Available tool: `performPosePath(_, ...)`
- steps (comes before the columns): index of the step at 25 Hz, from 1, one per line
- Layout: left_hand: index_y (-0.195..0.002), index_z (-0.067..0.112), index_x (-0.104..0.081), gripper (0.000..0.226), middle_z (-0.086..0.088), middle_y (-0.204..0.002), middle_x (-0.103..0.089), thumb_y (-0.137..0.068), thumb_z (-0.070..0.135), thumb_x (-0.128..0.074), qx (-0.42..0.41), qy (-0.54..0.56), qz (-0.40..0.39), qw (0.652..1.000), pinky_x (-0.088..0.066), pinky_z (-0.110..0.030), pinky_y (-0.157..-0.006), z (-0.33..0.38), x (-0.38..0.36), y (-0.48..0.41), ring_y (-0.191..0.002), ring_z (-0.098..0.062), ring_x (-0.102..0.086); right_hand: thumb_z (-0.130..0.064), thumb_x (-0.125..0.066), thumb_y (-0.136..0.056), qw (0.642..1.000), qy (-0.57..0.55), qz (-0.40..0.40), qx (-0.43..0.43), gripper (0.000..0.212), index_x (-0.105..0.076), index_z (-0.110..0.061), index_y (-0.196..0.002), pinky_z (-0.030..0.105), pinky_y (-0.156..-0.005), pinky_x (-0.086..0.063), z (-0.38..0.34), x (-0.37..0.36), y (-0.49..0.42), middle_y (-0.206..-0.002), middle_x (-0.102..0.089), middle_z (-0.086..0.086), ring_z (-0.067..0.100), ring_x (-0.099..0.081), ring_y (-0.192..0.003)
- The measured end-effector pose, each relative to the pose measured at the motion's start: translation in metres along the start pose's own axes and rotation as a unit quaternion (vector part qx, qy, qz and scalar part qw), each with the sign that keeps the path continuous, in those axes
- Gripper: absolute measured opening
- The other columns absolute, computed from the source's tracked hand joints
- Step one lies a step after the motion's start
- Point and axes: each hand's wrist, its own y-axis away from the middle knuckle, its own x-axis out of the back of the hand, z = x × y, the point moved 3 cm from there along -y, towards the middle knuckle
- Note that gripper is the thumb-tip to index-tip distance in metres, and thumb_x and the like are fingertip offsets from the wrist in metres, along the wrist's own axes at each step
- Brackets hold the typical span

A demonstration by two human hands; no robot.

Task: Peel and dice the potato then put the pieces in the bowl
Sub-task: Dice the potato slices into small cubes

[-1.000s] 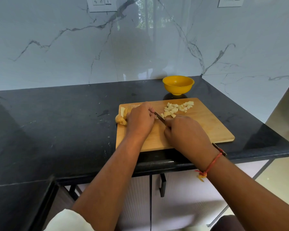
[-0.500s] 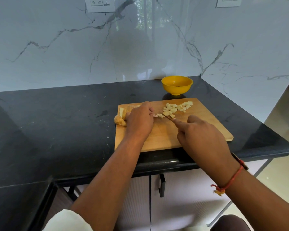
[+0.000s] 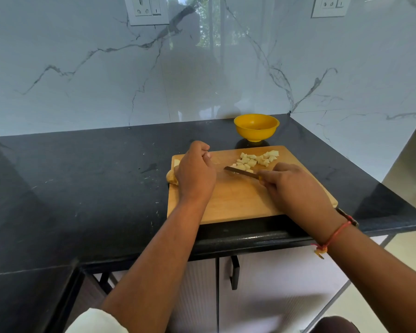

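Dicing stage, most of it done. The diced pieces [image 3: 257,159] sit in a loose pile at the far right of the cutting board [image 3: 238,203], right in front of the yellow bowl [image 3: 256,127]. That looks deliberate to us: a short push or scoop transfers them. Nothing we can make out as potato in the bowl yet.

The right hand [image 3: 291,186] is clamped round the handle of the knife [image 3: 240,171]. The blade lies low, tip pointing left, its edge against the near side of the pile. We read that as herding fresh cuts to the pile and clearing space mid-board.

The left hand [image 3: 195,171] is curled over the board's left edge, where the uncut potato [image 3: 171,176] pokes out beside it. The fingers hide the contact, so we cannot tell if it actually grips the potato.

Versus half a second ago: the left hand was then just beside the blade with fresh bits between them. It has now pulled back left, leaving bare board between hand and knife. A second ago both hands were nearly touching, mid-cut. So we think the cut is finished and the next chunk is being fetched.
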Motion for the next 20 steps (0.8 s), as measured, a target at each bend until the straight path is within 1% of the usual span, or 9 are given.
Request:
performPosePath(3, -0.111, 0.024, -0.058, 0.014, 0.019, -0.093, -0.055, -0.101, 0.015, -0.054, 0.012, -0.002, -0.007, 1.000, -0.050, -0.051, -0.098, 0.000, -0.001, 0.000, -0.090, -0.006, -0.059, -0.028, -0.049, -0.103, 1.000, -0.002, -0.001, -0.010, 0.031, -0.065, -0.033, -0.129, 0.030, -0.077, -0.050, 0.016, -0.007, -0.012, -0.097, -0.060, 0.000, 0.018, -0.056, -0.089)
performPosePath(6, -0.112, 0.024, -0.058, 0.014, 0.023, -0.087, -0.051, -0.101, 0.017, -0.055, 0.020, -0.009, -0.011, 1.000, -0.050, -0.051, -0.099, 0.001, -0.001, -0.001, -0.086, -0.004, -0.056, -0.028, -0.049, -0.103, 0.999, -0.027, 0.015, -0.024, 0.031, -0.065, -0.031, -0.129, 0.026, -0.071, -0.044, 0.023, -0.009, -0.021, -0.094, -0.058, 0.000, 0.016, -0.055, -0.085)
performPosePath(8, -0.112, 0.024, -0.058, 0.013, 0.025, -0.084, -0.047, -0.101, 0.017, -0.056, 0.021, -0.011, -0.013, 1.000, -0.049, -0.051, -0.099, 0.000, -0.001, -0.002, -0.084, -0.004, -0.055, -0.027, -0.050, -0.103, 0.999, -0.037, 0.019, -0.033, 0.031, -0.066, -0.028, -0.129, 0.025, -0.071, -0.042, 0.025, -0.011, -0.026, -0.095, -0.059, 0.000, 0.016, -0.056, -0.085)
performPosePath(11, -0.112, 0.023, -0.058, 0.013, 0.021, -0.088, -0.051, -0.101, 0.017, -0.056, 0.020, -0.009, -0.009, 1.000, -0.049, -0.052, -0.099, 0.000, -0.001, -0.001, -0.085, -0.004, -0.055, -0.029, -0.050, -0.102, 0.996, -0.059, 0.017, -0.061, 0.031, -0.067, -0.027, -0.128, 0.024, -0.075, -0.042, 0.026, -0.012, -0.028, -0.101, -0.062, 0.001, 0.015, -0.057, -0.087)
performPosePath(14, -0.109, 0.025, -0.058, 0.011, 0.020, -0.091, -0.056, -0.101, 0.018, -0.055, 0.019, 0.001, 0.005, 1.000, -0.049, -0.052, -0.098, 0.000, 0.001, -0.002, -0.085, -0.004, -0.056, -0.032, -0.052, -0.101, 0.990, -0.103, 0.039, -0.082, 0.032, -0.069, -0.023, -0.126, 0.024, -0.078, -0.042, 0.016, -0.007, -0.024, -0.107, -0.068, 0.000, 0.015, -0.059, -0.091)
performPosePath(16, -0.103, 0.029, -0.058, 0.009, 0.018, -0.093, -0.062, -0.102, 0.021, -0.054, 0.015, 0.028, 0.027, 0.999, -0.051, -0.049, -0.095, 0.000, 0.003, -0.003, -0.087, -0.005, -0.060, -0.033, -0.053, -0.100, 0.986, -0.133, 0.053, -0.086, 0.031, -0.070, -0.021, -0.123, 0.025, -0.081, -0.045, 0.005, -0.005, -0.019, -0.112, -0.071, 0.001, 0.017, -0.063, -0.097)
performPosePath(17, -0.100, 0.031, -0.058, 0.009, 0.016, -0.094, -0.065, -0.102, 0.023, -0.053, 0.014, 0.046, 0.042, 0.998, -0.053, -0.047, -0.093, 0.000, 0.007, -0.002, -0.088, -0.006, -0.062, -0.033, -0.053, -0.100, 0.985, -0.139, 0.052, -0.085, 0.031, -0.071, -0.021, -0.122, 0.028, -0.082, -0.047, 0.000, -0.005, -0.016, -0.110, -0.072, 0.002, 0.018, -0.063, -0.096)
performPosePath(18, -0.099, 0.031, -0.058, 0.010, 0.015, -0.094, -0.067, -0.102, 0.024, -0.053, 0.016, 0.066, 0.057, 0.996, -0.054, -0.042, -0.090, 0.002, 0.011, -0.002, -0.089, -0.006, -0.063, -0.034, -0.052, -0.100, 0.986, -0.136, 0.048, -0.082, 0.031, -0.071, -0.021, -0.121, 0.030, -0.081, -0.049, -0.003, -0.006, -0.013, -0.107, -0.071, 0.002, 0.018, -0.063, -0.094)
performPosePath(20, -0.100, 0.028, -0.061, 0.013, 0.013, -0.095, -0.068, -0.104, 0.026, -0.049, 0.034, 0.110, 0.075, 0.991, -0.054, -0.029, -0.083, 0.004, 0.023, -0.003, -0.089, -0.002, -0.062, -0.036, -0.050, -0.099, 0.988, -0.126, 0.046, -0.081, 0.031, -0.071, -0.022, -0.118, 0.035, -0.078, -0.052, -0.006, -0.008, -0.009, -0.100, -0.068, 0.003, 0.018, -0.060, -0.088)
